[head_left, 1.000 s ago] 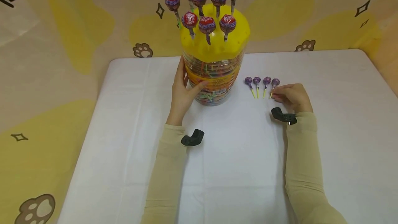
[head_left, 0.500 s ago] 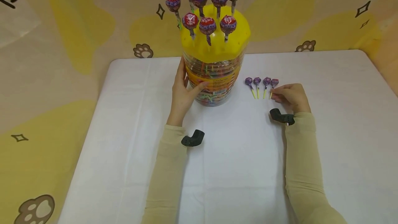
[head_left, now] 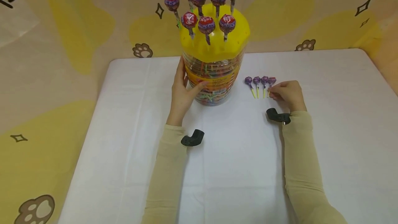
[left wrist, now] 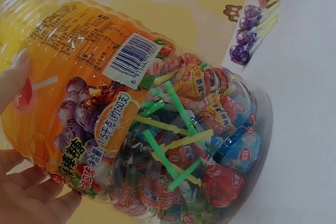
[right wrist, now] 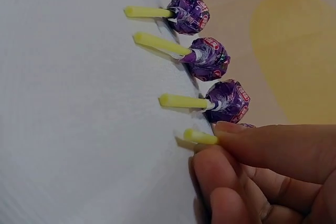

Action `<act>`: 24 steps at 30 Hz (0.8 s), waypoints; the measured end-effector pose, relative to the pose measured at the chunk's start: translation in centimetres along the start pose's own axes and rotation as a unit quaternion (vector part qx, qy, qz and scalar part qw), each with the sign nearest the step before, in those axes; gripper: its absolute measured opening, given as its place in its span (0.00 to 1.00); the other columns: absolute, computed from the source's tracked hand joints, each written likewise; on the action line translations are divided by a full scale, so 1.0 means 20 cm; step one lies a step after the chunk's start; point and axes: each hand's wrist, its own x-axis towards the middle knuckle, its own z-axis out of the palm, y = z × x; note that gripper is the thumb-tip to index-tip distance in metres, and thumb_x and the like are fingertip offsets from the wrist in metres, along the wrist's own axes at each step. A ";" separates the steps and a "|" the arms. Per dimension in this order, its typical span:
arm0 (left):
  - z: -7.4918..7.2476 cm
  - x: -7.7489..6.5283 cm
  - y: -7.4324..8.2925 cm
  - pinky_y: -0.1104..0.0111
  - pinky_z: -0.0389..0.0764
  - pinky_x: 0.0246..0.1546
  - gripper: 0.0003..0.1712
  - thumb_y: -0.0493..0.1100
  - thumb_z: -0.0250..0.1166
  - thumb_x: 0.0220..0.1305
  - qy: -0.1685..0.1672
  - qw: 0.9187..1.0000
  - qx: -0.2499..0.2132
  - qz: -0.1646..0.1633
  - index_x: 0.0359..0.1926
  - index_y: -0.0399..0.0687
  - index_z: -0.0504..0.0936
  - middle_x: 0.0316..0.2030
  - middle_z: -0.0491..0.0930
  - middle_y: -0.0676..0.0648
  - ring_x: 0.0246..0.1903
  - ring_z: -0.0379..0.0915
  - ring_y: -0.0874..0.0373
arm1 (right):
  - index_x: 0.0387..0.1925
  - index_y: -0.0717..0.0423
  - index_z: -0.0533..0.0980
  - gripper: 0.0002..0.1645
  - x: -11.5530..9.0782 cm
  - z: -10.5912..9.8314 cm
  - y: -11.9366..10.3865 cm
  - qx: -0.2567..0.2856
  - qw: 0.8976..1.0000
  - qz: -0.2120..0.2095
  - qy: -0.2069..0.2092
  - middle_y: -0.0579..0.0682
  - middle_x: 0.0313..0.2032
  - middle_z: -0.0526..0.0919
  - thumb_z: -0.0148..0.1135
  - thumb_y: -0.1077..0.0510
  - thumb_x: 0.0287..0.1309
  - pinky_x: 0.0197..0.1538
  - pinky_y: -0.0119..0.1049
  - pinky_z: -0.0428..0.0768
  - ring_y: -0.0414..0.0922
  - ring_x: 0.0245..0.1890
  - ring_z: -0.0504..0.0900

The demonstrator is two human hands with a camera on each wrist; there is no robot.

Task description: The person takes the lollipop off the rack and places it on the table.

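Note:
My left hand (head_left: 182,91) holds the left side of a big clear plastic jar (head_left: 228,65), thumb in front and fingers behind. Packed inside, as the left wrist view shows, are wrapped lollipops (left wrist: 223,184) with green and yellow sticks. Its yellow lid (head_left: 217,53) has several large red-and-purple lollipops (head_left: 206,26) standing upright above it. Right of the jar, thumb and fingers of my right hand (head_left: 287,92) pinch a small purple lollipop (head_left: 272,79) by its yellow stick (right wrist: 199,136). Three more purple lollipops (right wrist: 228,100) lie beside it in a row, heads toward the back.
A white cloth (head_left: 236,168) covers the table. Behind it hangs a yellow-and-beige backdrop (head_left: 280,16) with paw prints, close to the jar. Black wrist cameras sit on both forearms, the left one (head_left: 192,138) near the jar's front and the right one (head_left: 278,116) below the row.
My right hand has shifted slightly left with the pinched lollipop, whose head has turned. The neighbouring lollipop has also moved a little left. My left hand and the jar stay put.

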 end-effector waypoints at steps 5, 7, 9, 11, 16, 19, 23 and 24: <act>0.00 0.00 0.00 0.67 0.53 0.68 0.53 0.43 0.68 0.58 0.001 1.000 -0.002 0.004 0.74 0.51 0.43 0.73 0.46 0.51 0.71 0.42 0.61 | 0.41 0.73 0.79 0.19 0.00 0.01 -0.01 0.000 1.000 -0.002 -0.001 0.38 0.15 0.79 0.66 0.58 0.56 0.23 0.23 0.77 0.32 0.17 0.78; 0.00 0.00 0.00 0.67 0.52 0.69 0.53 0.43 0.68 0.58 0.000 1.000 -0.003 0.005 0.74 0.51 0.43 0.73 0.46 0.51 0.71 0.42 0.61 | 0.41 0.73 0.79 0.19 0.00 0.01 -0.01 -0.010 1.000 -0.002 0.000 0.38 0.15 0.79 0.66 0.57 0.56 0.23 0.23 0.77 0.32 0.17 0.78; 0.00 0.00 -0.01 0.67 0.53 0.68 0.53 0.43 0.69 0.58 0.000 1.000 -0.002 0.005 0.74 0.50 0.43 0.73 0.46 0.51 0.71 0.42 0.61 | 0.41 0.72 0.79 0.20 -0.01 0.01 -0.01 -0.027 1.000 -0.003 0.003 0.38 0.16 0.79 0.66 0.57 0.56 0.24 0.23 0.76 0.32 0.18 0.78; 0.00 0.00 -0.01 0.67 0.52 0.68 0.53 0.43 0.69 0.57 0.000 1.000 -0.001 0.006 0.74 0.50 0.43 0.73 0.46 0.51 0.70 0.42 0.61 | 0.40 0.71 0.79 0.20 -0.01 0.00 -0.02 -0.054 0.998 -0.008 0.013 0.38 0.16 0.79 0.66 0.55 0.55 0.25 0.23 0.74 0.32 0.18 0.77; 0.00 0.01 -0.01 0.67 0.52 0.69 0.53 0.44 0.68 0.58 -0.001 1.000 -0.001 0.006 0.74 0.51 0.43 0.73 0.47 0.52 0.70 0.43 0.62 | 0.40 0.70 0.80 0.22 -0.03 -0.01 -0.02 -0.084 0.996 -0.018 0.024 0.38 0.17 0.80 0.68 0.53 0.54 0.27 0.23 0.73 0.32 0.20 0.77; 0.00 0.01 -0.02 0.67 0.52 0.69 0.52 0.45 0.68 0.58 -0.001 1.000 -0.001 0.003 0.74 0.51 0.43 0.73 0.47 0.52 0.70 0.43 0.62 | 0.42 0.71 0.79 0.23 -0.03 -0.02 -0.02 -0.076 0.997 -0.020 0.020 0.39 0.18 0.82 0.67 0.53 0.54 0.32 0.25 0.73 0.32 0.20 0.79; 0.00 0.01 -0.01 0.67 0.52 0.68 0.53 0.45 0.68 0.58 0.000 1.000 0.001 0.000 0.74 0.51 0.43 0.73 0.47 0.52 0.70 0.43 0.62 | 0.44 0.71 0.79 0.23 -0.04 -0.03 -0.03 -0.072 0.997 -0.021 0.032 0.40 0.20 0.82 0.66 0.54 0.55 0.37 0.30 0.71 0.32 0.22 0.77; 0.00 0.01 -0.01 0.67 0.53 0.68 0.53 0.45 0.68 0.58 0.000 1.000 0.001 0.000 0.74 0.51 0.43 0.73 0.47 0.52 0.70 0.43 0.62 | 0.44 0.70 0.79 0.23 -0.05 -0.04 -0.03 -0.068 0.997 -0.020 0.035 0.39 0.21 0.82 0.66 0.54 0.55 0.37 0.30 0.71 0.32 0.23 0.77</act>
